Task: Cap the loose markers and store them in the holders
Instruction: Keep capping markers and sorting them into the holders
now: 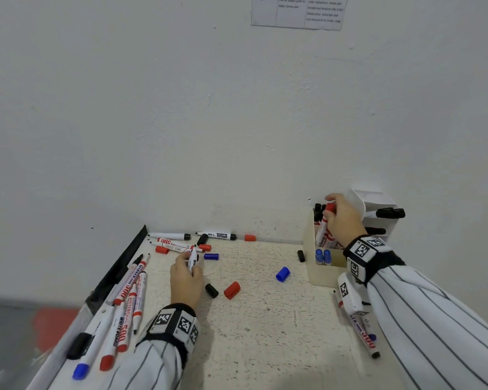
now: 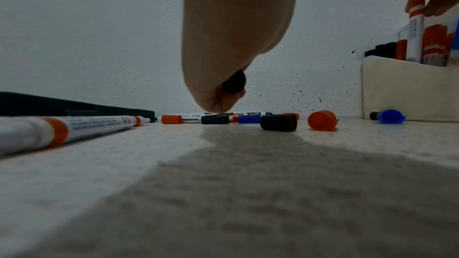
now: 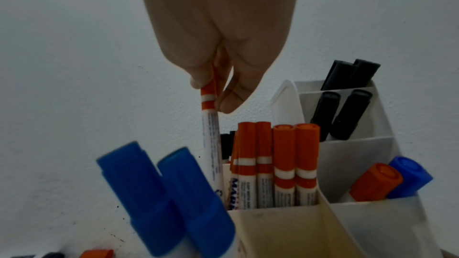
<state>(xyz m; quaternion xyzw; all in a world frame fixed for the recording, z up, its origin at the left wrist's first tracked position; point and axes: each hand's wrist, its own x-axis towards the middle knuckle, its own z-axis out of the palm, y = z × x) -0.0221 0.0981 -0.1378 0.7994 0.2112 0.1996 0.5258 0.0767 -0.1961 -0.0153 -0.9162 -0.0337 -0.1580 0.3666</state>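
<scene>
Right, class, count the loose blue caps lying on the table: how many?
2: one blue cap just beyond the left hand, a second blue cap in the open between that hand and the cream holder. The right sleeve may hide more.

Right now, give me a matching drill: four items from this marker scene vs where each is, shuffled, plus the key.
Items:
1. red-capped marker
2. black marker
3. loose blue cap
4. two blue-capped markers

Places:
A. lying on the table between the two hands
B. standing in the front compartment of the cream holder
C. gripped by the left hand
D. held by the right hand over the holder's red markers

Pairs: 1-D, 2-C, 3-A, 4-B
</scene>
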